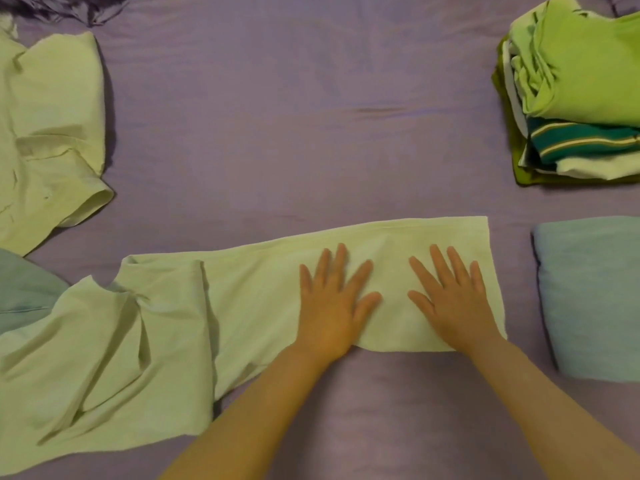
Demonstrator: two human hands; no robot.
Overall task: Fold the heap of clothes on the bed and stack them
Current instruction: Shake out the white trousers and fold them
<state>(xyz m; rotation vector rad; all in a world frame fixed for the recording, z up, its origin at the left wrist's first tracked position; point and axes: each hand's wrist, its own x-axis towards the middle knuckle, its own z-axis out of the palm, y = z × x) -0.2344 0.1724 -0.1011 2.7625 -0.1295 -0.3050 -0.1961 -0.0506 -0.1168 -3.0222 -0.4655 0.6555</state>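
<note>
Pale green shirt lies half-folded; I press it under both flat, spread hands, left and right, gripping nothing. Next, I judge, fold its crumpled end, left of my hands, over.

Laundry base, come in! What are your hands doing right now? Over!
Left hand and right hand flat, pressing the pale shirt. Shirt half folded. Folded stack waiting far right. Nothing in between.

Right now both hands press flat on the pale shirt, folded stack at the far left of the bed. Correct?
Not quite. The head view shows the folded stack at the far right of the bed, not the left. The rest holds: left hand and right hand press flat on the pale shirt.
</note>
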